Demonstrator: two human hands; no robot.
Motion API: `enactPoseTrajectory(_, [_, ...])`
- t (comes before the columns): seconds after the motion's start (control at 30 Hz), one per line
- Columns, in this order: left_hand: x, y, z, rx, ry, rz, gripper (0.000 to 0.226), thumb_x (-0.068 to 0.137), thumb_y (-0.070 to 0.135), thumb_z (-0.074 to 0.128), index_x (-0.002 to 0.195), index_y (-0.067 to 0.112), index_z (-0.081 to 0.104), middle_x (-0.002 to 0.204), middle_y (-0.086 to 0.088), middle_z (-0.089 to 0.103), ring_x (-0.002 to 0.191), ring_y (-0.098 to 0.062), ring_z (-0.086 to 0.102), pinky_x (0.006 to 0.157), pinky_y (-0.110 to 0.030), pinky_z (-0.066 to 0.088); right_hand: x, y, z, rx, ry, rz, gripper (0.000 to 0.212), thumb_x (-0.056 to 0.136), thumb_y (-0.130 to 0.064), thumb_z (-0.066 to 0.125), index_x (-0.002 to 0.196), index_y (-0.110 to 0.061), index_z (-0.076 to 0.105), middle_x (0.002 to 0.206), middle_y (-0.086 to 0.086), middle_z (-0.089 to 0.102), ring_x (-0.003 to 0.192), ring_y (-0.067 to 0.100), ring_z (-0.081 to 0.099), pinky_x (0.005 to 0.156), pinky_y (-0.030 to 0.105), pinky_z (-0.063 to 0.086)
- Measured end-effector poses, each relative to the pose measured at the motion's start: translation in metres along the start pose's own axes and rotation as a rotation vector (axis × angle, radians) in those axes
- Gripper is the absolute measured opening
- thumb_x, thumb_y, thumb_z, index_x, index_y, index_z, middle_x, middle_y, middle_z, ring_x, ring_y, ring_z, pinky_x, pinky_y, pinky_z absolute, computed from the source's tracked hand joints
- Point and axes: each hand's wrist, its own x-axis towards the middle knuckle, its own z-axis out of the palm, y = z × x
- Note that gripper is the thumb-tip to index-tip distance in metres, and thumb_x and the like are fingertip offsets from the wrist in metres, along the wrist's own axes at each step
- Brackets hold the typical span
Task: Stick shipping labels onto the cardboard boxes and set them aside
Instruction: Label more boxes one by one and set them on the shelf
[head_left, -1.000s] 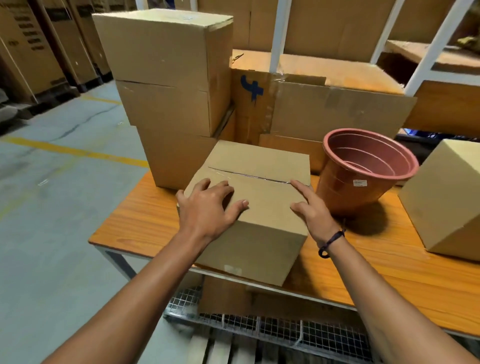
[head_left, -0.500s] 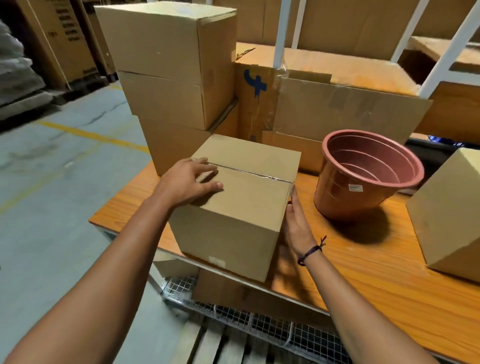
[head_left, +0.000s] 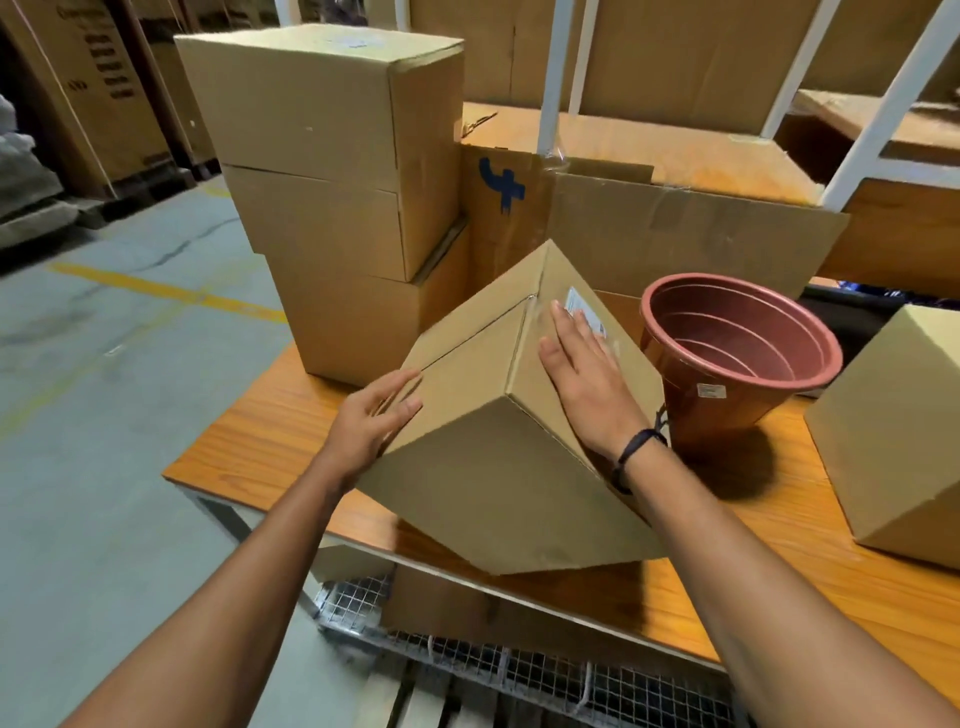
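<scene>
Cardboard box (head_left: 483, 467) is tipped up on one lower edge at the near edge of the table (head_left: 249, 447), just left of the pot (head_left: 737, 364) and in front of the stack (head_left: 337, 197) of plain boxes. One corner points toward me; the taped seam runs up the upper face. My left hand (head_left: 371, 426) is open, fingers spread flat against the box's left side, bracing rather than pinching. My right hand (head_left: 582, 374) is also open, palm flat on the box's right-hand face, fingertips reaching a white label (head_left: 584, 312) near the far top corner of that face. Whether the label is fully stuck down I cannot tell; its lower part is under my fingers. Handling judgement: box tilts under two flat palms with no curled grip, so probably light or lightly filled. Walls look stiff and square, no bowing under my palm. Surface is plain dry board, moderate friction, so flat palms on opposite faces should hold it; the tape strip would be slicker, avoid it. Best hold for setting aside: palms on opposite side faces, or fingers under the raised bottom edge. Risk: pot sits just beside the right face; swinging the box that way could knock it. Another box (head_left: 893, 441) lies right of the pot, well apart.
</scene>
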Motion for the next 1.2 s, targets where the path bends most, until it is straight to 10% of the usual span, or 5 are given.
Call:
enactPoseTrajectory(0.17, [0.016, -0.005, -0.015, -0.002, -0.069, -0.109, 0.037, 0.092, 0.039, 0.063, 0.128, 0.033, 0.054, 0.140, 0.009, 0.049, 0.138, -0.017, 0.042, 0.107, -0.026, 0.034, 0.018, -0.027, 0.013, -0.144, -0.069, 0.055, 0.069, 0.087, -0.080, 0.015, 0.150, -0.053, 0.007, 0.165, -0.010, 0.003, 0.152, 0.018, -0.002, 0.122, 0.045, 0.002])
enactPoseTrajectory(0.27, [0.021, 0.035, -0.018, 0.002, -0.162, -0.028, 0.044, 0.088, 0.058, 0.051, 0.130, 0.045, 0.049, 0.129, 0.030, 0.054, 0.123, 0.007, 0.051, 0.100, -0.021, 0.041, 0.022, -0.038, 0.021, -0.196, -0.085, 0.074, 0.062, 0.092, -0.073, 0.021, 0.150, -0.054, 0.007, 0.165, -0.009, 0.002, 0.152, 0.020, -0.002, 0.122, 0.048, 0.003])
enactPoseTrajectory(0.57, [0.033, 0.071, -0.012, -0.236, -0.295, 0.003, 0.065, 0.077, 0.019, 0.061, 0.137, 0.036, 0.044, 0.119, 0.006, 0.064, 0.101, -0.016, 0.067, 0.076, -0.022, 0.053, 0.005, -0.003, -0.013, -0.105, 0.133, 0.133, 0.039, 0.092, -0.039, 0.064, 0.130, -0.032, 0.062, 0.155, 0.005, 0.038, 0.144, 0.021, 0.032, 0.118, 0.042, 0.025])
enactPoseTrajectory(0.87, [0.030, 0.042, -0.014, -0.379, -0.331, -0.080, 0.058, 0.072, 0.015, 0.054, 0.125, 0.038, 0.056, 0.122, 0.003, 0.067, 0.102, -0.018, 0.066, 0.073, -0.025, 0.053, -0.032, 0.035, -0.028, -0.107, 0.075, 0.263, 0.045, 0.095, -0.036, 0.061, 0.139, -0.029, 0.054, 0.162, 0.002, 0.022, 0.148, 0.020, 0.023, 0.108, 0.025, 0.021])
enactPoseTrajectory(1.2, [0.021, 0.010, -0.002, -0.456, -0.253, -0.210, 0.074, 0.066, 0.014, 0.057, 0.137, 0.029, 0.043, 0.128, 0.003, 0.056, 0.114, -0.024, 0.058, 0.082, -0.031, 0.051, -0.029, 0.027, -0.031, -0.260, 0.042, 0.283, 0.045, 0.095, -0.042, 0.058, 0.139, -0.031, 0.055, 0.162, 0.006, 0.022, 0.147, 0.028, 0.025, 0.116, 0.037, 0.024])
